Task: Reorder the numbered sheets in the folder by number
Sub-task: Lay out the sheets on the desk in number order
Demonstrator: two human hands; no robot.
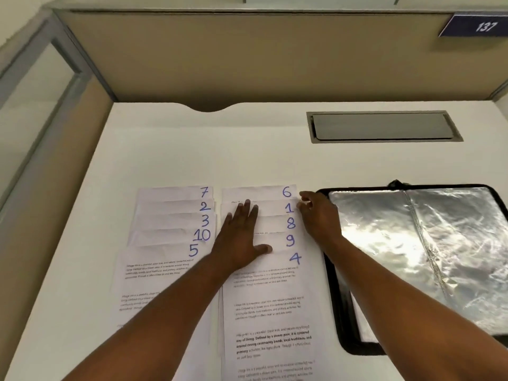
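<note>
Numbered sheets [176, 221] lie fanned in two columns on the white desk [192, 149] below a beige partition [220, 59]. The left hand [239, 237] presses flat on the right column. The right hand [319, 215] pinches the edge of sheet 1 [275, 210]. Rightmost, the black folder [332, 270] lies open, showing clear sleeves.

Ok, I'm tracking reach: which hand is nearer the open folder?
Right. The right hand, pinching sheet 1, is just beside the folder; the left hand lies flat on the sheets, farther left.
</note>
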